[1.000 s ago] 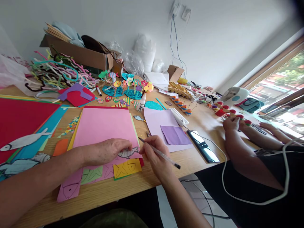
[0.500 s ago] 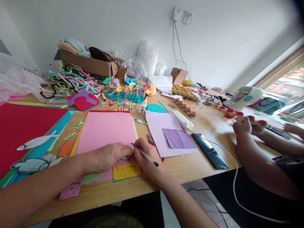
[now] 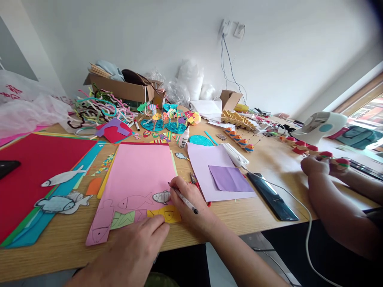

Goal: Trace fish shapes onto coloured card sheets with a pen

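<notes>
My right hand [image 3: 188,201] is closed on a grey pen [image 3: 183,198], its tip at the lower right corner of a pink paper sheet [image 3: 140,171]. A small grey paper fish cutout [image 3: 161,197] lies just left of that hand, beside a fish outline [image 3: 134,202] drawn on the pink sheet. My left hand [image 3: 134,249] lies at the near table edge, fingers stretched toward a yellow paper piece [image 3: 167,214], holding nothing.
Another person's hands [image 3: 317,165] work on red-topped pieces at the right. A lilac sheet [image 3: 209,167], a dark phone [image 3: 272,196] with a white cable, a red sheet [image 3: 36,167], grey fish cutouts [image 3: 61,202], pipe cleaners [image 3: 98,107], a cardboard box [image 3: 125,89] and a glue bottle [image 3: 184,137] crowd the table.
My left hand has lifted off the grey fish cutout and drawn back to the near table edge, uncovering the drawn fish outline. My right hand stays by the cutout with the pen.
</notes>
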Demonstrator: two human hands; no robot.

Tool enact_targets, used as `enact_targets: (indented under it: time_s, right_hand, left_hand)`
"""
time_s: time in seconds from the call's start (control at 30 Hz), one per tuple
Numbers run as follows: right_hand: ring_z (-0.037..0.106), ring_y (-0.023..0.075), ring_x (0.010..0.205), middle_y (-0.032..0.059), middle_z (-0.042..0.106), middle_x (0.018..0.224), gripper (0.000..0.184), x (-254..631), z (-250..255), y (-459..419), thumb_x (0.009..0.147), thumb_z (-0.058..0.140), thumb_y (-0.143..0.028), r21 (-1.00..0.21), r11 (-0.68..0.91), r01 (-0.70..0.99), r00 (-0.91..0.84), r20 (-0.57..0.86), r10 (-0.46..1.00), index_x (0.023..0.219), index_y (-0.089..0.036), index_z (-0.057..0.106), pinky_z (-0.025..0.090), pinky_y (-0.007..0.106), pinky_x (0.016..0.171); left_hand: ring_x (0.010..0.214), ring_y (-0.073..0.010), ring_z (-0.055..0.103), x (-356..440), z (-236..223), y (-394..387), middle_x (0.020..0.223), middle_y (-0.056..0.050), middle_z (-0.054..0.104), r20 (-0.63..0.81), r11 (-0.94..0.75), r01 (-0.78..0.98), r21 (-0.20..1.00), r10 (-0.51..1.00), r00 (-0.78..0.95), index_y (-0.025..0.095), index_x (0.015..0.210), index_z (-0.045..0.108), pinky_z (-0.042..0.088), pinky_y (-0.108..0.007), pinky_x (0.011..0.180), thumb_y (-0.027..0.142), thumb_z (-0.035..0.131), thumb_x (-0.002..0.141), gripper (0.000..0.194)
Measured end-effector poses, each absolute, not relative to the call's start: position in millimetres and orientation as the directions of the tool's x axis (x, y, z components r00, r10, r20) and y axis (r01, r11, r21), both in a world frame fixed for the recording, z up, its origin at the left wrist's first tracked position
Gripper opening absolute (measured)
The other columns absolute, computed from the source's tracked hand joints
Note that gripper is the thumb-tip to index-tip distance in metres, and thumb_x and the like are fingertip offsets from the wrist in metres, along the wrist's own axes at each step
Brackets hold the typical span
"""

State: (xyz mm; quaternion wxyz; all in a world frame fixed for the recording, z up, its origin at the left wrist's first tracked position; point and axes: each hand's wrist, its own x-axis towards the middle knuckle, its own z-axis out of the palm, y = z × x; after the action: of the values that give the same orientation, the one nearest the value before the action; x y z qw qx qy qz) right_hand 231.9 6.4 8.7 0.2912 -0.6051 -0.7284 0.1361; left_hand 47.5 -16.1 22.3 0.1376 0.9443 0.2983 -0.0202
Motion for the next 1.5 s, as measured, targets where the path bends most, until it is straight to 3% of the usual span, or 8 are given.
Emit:
enact_targets:
  time_s: [0.1,0.2,0.57,0.8,1.1,1.27,1.33,1.5]
  right_hand:
    - [0.059,0.0168,0.065,0.0021,0.063,0.072,0.014,232.1,9.2,8.3,0.086,0.043,-0.013,-0.543,0.246,0.803,-0.123,0.252,0.96,0.094,-0.019,0.053,0.035,0.025,0.058]
    - [0.059,0.0168,0.065,0.0027,0.063,0.073,0.015,232.3,10.5,9.8,0.086,0.044,-0.013,-0.532,0.25,0.809,-0.14,0.239,0.961,0.095,-0.018,0.054,0.037,0.025,0.06]
    - [0.059,0.0157,0.064,0.0016,0.062,0.072,0.012,233.8,11.2,11.8,0.087,0.043,-0.013,-0.548,0.261,0.795,-0.169,0.212,0.962,0.093,-0.019,0.052,0.039,0.025,0.06]
    - [0.059,0.016,0.062,0.0007,0.062,0.07,0.012,233.5,18.5,12.0,0.088,0.043,-0.014,-0.528,0.247,0.812,-0.185,0.167,0.968,0.092,-0.019,0.052,0.038,0.025,0.059]
    - [0.059,0.0152,0.062,-0.0001,0.062,0.07,0.012,235.7,14.5,12.9,0.089,0.043,-0.014,-0.556,0.267,0.787,-0.201,0.178,0.963,0.094,-0.019,0.052,0.038,0.024,0.058]
    - [0.057,0.0151,0.061,-0.0008,0.06,0.068,0.013,233.4,22.4,14.6,0.085,0.044,-0.011,-0.555,0.235,0.798,-0.198,0.127,0.972,0.09,-0.019,0.053,0.037,0.024,0.058]
    - [0.055,0.0144,0.06,-0.002,0.059,0.066,0.013,232.1,25.7,16.6,0.083,0.046,-0.01,-0.587,0.226,0.777,-0.193,0.119,0.974,0.088,-0.019,0.053,0.037,0.024,0.058]
    - [0.051,0.0108,0.057,-0.0053,0.055,0.063,0.013,230.9,29.6,25.0,0.075,0.05,-0.007,-0.801,0.177,0.572,-0.23,0.051,0.972,0.077,-0.02,0.053,0.038,0.02,0.054]
  left_hand:
    - [0.105,-0.0272,0.062,63.5,9.1,-22.5,0.133,-0.013,0.056,-0.104,-0.769,0.605,0.207,0.597,0.795,0.019,0.134,0.049,0.056,-0.037,0.083,-0.003,0.039,0.073,0.066]
    - [0.105,-0.0275,0.063,76.4,3.8,-16.7,0.138,-0.014,0.05,-0.095,-0.739,0.647,0.191,0.642,0.761,0.017,0.14,0.042,0.057,-0.039,0.083,-0.006,0.034,0.076,0.068]
    - [0.093,-0.0299,0.067,89.9,14.5,-0.5,0.119,-0.014,0.063,-0.153,-0.597,0.758,0.262,0.75,0.644,0.016,0.132,0.051,0.056,-0.045,0.078,-0.001,0.035,0.086,0.052]
    - [0.091,-0.0295,0.067,89.8,5.2,-0.9,0.129,-0.015,0.057,-0.13,-0.601,0.769,0.216,0.763,0.633,0.015,0.132,0.05,0.055,-0.042,0.076,0.001,0.034,0.085,0.051]
    - [0.098,-0.0295,0.065,88.3,1.1,-0.1,0.129,-0.014,0.057,-0.128,-0.599,0.77,0.22,0.765,0.631,0.018,0.131,0.05,0.054,-0.042,0.08,0.0,0.035,0.085,0.052]
    - [0.088,-0.0301,0.068,88.0,5.9,0.5,0.122,-0.018,0.061,-0.187,-0.588,0.778,0.221,0.758,0.625,0.012,0.132,0.049,0.055,-0.042,0.073,-0.001,0.031,0.087,0.051]
    - [0.087,-0.0292,0.068,87.4,6.6,0.4,0.125,-0.017,0.06,-0.195,-0.594,0.778,0.203,0.754,0.627,0.014,0.134,0.048,0.055,-0.041,0.074,-0.003,0.029,0.085,0.055]
    - [0.101,-0.0306,0.064,86.3,0.2,-0.3,0.128,-0.017,0.058,-0.122,-0.626,0.753,0.202,0.747,0.653,0.013,0.136,0.047,0.054,-0.046,0.083,-0.008,0.027,0.081,0.062]
